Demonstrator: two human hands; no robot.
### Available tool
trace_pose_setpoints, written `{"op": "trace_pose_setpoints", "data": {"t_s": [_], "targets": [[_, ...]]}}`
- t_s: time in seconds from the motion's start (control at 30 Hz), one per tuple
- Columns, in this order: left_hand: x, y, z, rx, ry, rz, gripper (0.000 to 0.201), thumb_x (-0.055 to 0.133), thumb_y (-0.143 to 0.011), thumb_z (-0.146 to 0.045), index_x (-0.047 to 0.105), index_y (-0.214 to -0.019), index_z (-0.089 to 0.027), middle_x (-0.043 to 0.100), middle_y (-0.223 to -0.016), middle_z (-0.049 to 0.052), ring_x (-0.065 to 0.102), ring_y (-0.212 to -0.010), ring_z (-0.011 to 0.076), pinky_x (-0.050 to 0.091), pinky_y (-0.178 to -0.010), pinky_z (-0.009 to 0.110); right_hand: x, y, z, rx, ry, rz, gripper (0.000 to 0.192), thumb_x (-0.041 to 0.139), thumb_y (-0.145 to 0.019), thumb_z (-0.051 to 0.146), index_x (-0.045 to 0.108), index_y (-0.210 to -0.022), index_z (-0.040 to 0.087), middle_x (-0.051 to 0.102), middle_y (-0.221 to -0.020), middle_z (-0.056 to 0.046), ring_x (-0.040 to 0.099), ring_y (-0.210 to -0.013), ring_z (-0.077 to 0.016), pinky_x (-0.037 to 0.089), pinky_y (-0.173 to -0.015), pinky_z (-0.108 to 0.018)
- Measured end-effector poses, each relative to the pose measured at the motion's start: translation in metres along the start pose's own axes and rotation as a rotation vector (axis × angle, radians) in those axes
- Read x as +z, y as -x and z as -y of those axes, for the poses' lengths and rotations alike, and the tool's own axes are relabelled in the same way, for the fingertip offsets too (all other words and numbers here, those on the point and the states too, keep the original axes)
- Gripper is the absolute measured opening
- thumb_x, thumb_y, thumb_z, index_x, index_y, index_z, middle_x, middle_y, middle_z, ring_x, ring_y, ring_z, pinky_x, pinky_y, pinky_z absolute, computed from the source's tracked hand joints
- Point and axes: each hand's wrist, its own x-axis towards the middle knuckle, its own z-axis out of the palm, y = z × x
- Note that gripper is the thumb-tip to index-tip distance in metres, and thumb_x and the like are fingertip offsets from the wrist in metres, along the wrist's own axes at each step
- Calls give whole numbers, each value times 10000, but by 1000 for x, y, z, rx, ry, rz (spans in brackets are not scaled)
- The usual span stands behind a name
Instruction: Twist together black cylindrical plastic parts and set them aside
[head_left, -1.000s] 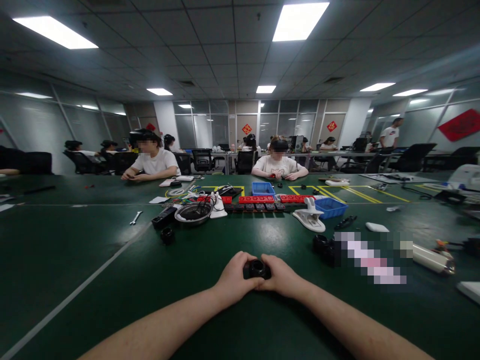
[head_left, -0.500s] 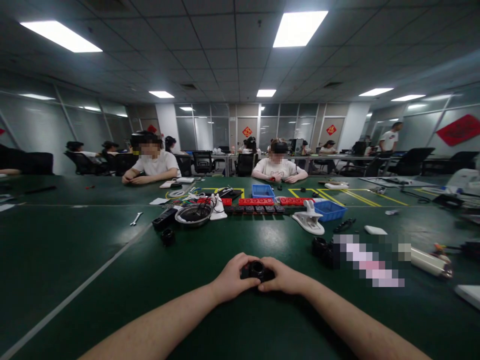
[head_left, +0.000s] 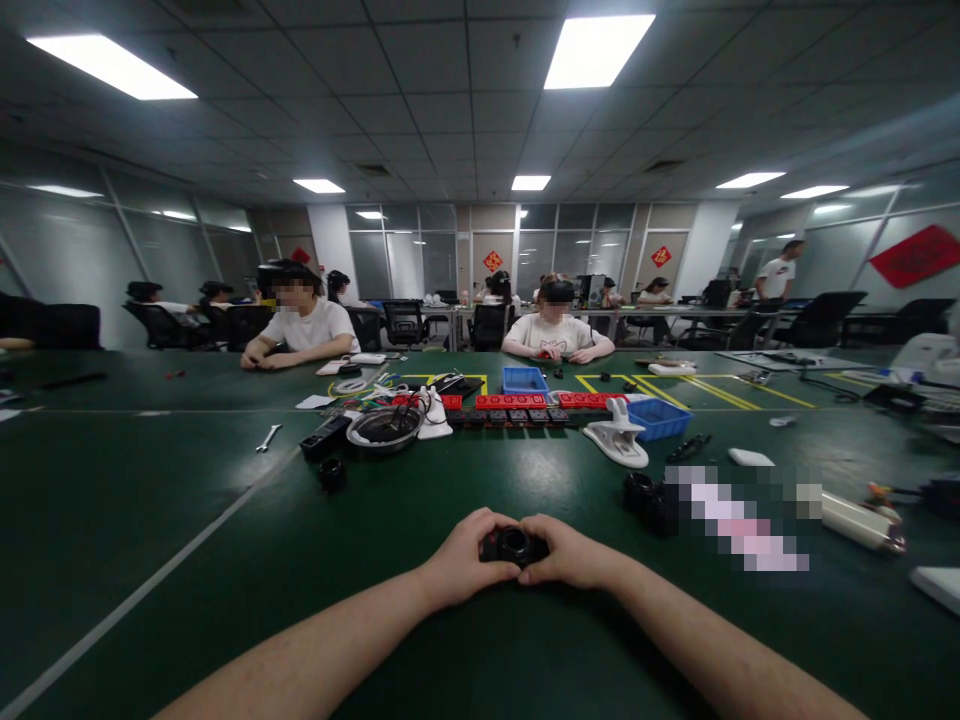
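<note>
Between my two hands is a small black object with a round, hollow, lens-like ring on top (head_left: 515, 541); its exact kind I cannot make out. My left hand (head_left: 472, 550) wraps around its left side, thumb along the near edge. From the right, my right hand (head_left: 566, 553) grips it in the same way, the thumb tips nearly meeting in front. Fingers cover much of its sides, and a bit of red shows at the left. It is at the green tabletop (head_left: 525, 640); whether it rests there or is slightly raised, I cannot tell.
Ahead are red power strips (head_left: 512, 402), blue bins (head_left: 658, 418), a white clamp stand (head_left: 619, 437) and a metal bowl (head_left: 384, 432). Leftward lie a wrench (head_left: 268, 438) and a black ring part (head_left: 331, 474). Black round parts (head_left: 641, 490) stand right. Two people sit across the table.
The view has shifted very slightly. Both hands keep the same hold on the black object, and nothing on the table has visibly moved.
</note>
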Motion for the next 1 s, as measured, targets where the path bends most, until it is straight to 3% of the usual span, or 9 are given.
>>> {"op": "trace_pose_setpoints", "data": {"t_s": [0.2, 0.37, 0.53, 0.7, 1.0], "targets": [[10, 0, 5, -86, -2, -137, 369, 683, -573, -270, 525, -892, -177, 491, -876, 18, 465, -783, 163, 377, -669, 251, 15, -3, 5, 125, 330, -162, 431, 675, -514, 474, 520, -755, 152, 536, -738, -12, 479, -659, -150, 322, -532, -217], [12, 0, 5, -114, 9, -192, 357, 673, -580, -232, 517, -896, -176, 485, -888, 21, 468, -810, 171, 381, -696, 264, 25, -3, 15, 159, 544, -260, 430, 575, -596, 550, 527, -766, 157, 557, -751, -48, 504, -703, -194, 336, -603, -269], [6, -1, 5, -45, -6, -115, 357, 655, -609, -262, 529, -935, -190, 487, -873, 15, 463, -773, 162, 385, -670, 257, 13, 0, 10, 3, 352, -167, 537, 637, -563, 498, 514, -973, 174, 533, -891, -46, 491, -809, -200, 367, -696, -289], [0, -1, 3, -7, 1, -31, 370, 628, -644, -295, 524, -988, -206, 475, -880, 14, 456, -746, 145, 382, -634, 237, -7, 3, 4, -97, 116, 48, 350, 620, -652, 341, 561, -955, 177, 521, -919, -19, 475, -881, -181, 365, -773, -285], [-4, 0, 2, 2, 58, 23, 388, 628, -645, -284, 520, -1010, -211, 462, -901, 12, 460, -735, 130, 373, -614, 221, -8, 2, 4, -97, 58, 52, 233, 622, -651, 242, 574, -864, 161, 516, -842, 2, 480, -817, -157, 369, -731, -257]]}}
